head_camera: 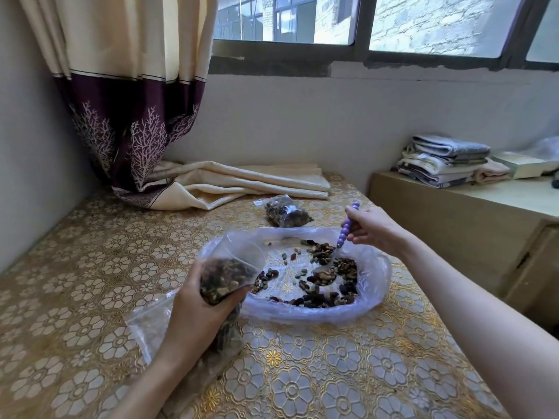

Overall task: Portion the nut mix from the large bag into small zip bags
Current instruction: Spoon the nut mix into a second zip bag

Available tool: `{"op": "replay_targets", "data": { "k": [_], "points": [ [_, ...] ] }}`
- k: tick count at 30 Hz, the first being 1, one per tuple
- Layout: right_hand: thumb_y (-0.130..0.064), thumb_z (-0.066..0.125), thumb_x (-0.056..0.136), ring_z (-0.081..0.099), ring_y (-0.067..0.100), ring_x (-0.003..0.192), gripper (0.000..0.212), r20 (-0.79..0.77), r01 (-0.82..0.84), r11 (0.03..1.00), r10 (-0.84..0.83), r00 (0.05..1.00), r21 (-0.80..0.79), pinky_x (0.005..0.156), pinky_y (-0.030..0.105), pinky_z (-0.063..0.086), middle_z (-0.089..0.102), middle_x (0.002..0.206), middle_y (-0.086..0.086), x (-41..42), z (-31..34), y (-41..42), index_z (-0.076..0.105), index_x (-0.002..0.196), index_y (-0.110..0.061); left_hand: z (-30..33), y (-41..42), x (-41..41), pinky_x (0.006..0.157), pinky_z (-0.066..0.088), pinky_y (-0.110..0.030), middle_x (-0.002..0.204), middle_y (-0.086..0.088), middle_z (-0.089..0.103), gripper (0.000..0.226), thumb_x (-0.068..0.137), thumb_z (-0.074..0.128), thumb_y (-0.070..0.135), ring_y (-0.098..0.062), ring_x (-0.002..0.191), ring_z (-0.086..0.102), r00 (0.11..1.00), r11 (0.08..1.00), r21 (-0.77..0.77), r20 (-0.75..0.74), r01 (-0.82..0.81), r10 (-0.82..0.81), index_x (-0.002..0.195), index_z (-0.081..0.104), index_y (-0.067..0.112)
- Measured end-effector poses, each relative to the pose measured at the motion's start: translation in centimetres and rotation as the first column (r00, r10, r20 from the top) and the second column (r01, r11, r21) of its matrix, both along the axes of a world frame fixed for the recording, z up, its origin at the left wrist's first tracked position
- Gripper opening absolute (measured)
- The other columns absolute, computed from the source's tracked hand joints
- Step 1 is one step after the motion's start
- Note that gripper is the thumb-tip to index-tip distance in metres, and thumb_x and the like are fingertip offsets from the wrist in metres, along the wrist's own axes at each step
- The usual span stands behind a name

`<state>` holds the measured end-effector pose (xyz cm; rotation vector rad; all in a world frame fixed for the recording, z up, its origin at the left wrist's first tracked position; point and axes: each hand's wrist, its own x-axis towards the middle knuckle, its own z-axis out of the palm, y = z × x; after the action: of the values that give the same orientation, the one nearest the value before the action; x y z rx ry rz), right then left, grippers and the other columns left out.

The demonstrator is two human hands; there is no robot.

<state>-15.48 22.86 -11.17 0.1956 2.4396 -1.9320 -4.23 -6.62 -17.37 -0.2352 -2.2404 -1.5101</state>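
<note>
The large clear bag lies open and flat on the table, with nut mix scattered inside it. My left hand grips a small zip bag, partly filled with nuts, its mouth open toward the large bag. My right hand holds a spoon by its purple beaded handle. The spoon's bowl sits among the nuts, loaded with some. A filled small zip bag lies farther back on the table. More clear plastic lies under my left wrist.
The table has a gold floral cover. A cream and purple curtain hangs at the back left, its end piled on the table. A wooden cabinet at right carries folded towels. A window runs along the back wall.
</note>
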Motion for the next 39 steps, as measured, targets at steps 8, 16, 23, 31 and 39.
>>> {"op": "replay_targets", "data": {
  "k": [8, 16, 23, 31, 39],
  "points": [
    [-0.026, 0.047, 0.097, 0.053, 0.006, 0.036, 0.036, -0.130, 0.078, 0.975, -0.107, 0.986, -0.209, 0.037, 0.014, 0.041, 0.060, 0.044, 0.000, 0.0, 3.2, -3.0, 0.055, 0.068, -0.007, -0.2, 0.0, 0.0, 0.063, 0.043, -0.009, 0.089, 0.021, 0.061, 0.045, 0.056, 0.071, 0.049, 0.010, 0.084, 0.055, 0.999, 0.999, 0.012, 0.007, -0.043, 0.043, 0.096, 0.051, 0.041],
    [-0.027, 0.048, 0.097, 0.054, 0.008, 0.037, 0.037, -0.229, -0.021, 0.947, -0.056, 0.972, -0.320, 0.038, 0.014, 0.042, 0.061, 0.045, 0.000, 1.0, 7.3, -7.4, 0.055, 0.067, -0.008, 0.1, -0.1, 0.1, 0.066, 0.043, -0.007, 0.093, 0.016, 0.063, 0.046, 0.054, 0.068, 0.056, 0.008, 0.087, 0.056, 0.999, 0.999, 0.036, 0.033, -0.006, 0.004, 0.095, 0.053, 0.040],
    [-0.023, 0.048, 0.098, 0.057, 0.013, 0.039, 0.035, -0.425, -0.211, 0.964, 0.124, 0.897, -0.164, 0.038, 0.017, 0.043, 0.062, 0.048, 0.006, 3.7, 9.0, -12.0, 0.055, 0.069, -0.005, 0.0, -0.3, -0.1, 0.062, 0.043, -0.002, 0.091, 0.017, 0.064, 0.046, 0.051, 0.070, 0.056, 0.016, 0.083, 0.056, 0.999, 0.993, 0.115, 0.053, -0.010, 0.004, 0.091, 0.055, 0.039],
    [-0.019, 0.054, 0.095, 0.055, 0.022, 0.042, 0.033, -0.668, -0.241, 0.958, 0.281, 0.689, 0.155, 0.039, 0.022, 0.042, 0.062, 0.049, 0.009, 5.3, 10.2, -14.7, 0.057, 0.064, -0.007, 0.0, -0.5, -0.2, 0.061, 0.047, -0.009, 0.092, 0.014, 0.064, 0.054, 0.048, 0.073, 0.053, 0.011, 0.081, 0.058, 0.998, 0.987, 0.160, 0.063, -0.005, -0.006, 0.095, 0.053, 0.036],
    [-0.018, 0.051, 0.096, 0.056, 0.011, 0.039, 0.029, -0.643, -0.139, 0.979, 0.009, 0.765, -0.152, 0.038, 0.020, 0.041, 0.061, 0.048, 0.001, 6.2, 9.5, -10.9, 0.054, 0.071, -0.006, 0.5, -0.4, 0.2, 0.057, 0.046, -0.004, 0.095, 0.006, 0.061, 0.050, 0.054, 0.074, 0.038, 0.002, 0.082, 0.060, 1.000, 0.965, 0.263, 0.022, 0.016, -0.022, 0.097, 0.049, 0.035]
  ]
}}
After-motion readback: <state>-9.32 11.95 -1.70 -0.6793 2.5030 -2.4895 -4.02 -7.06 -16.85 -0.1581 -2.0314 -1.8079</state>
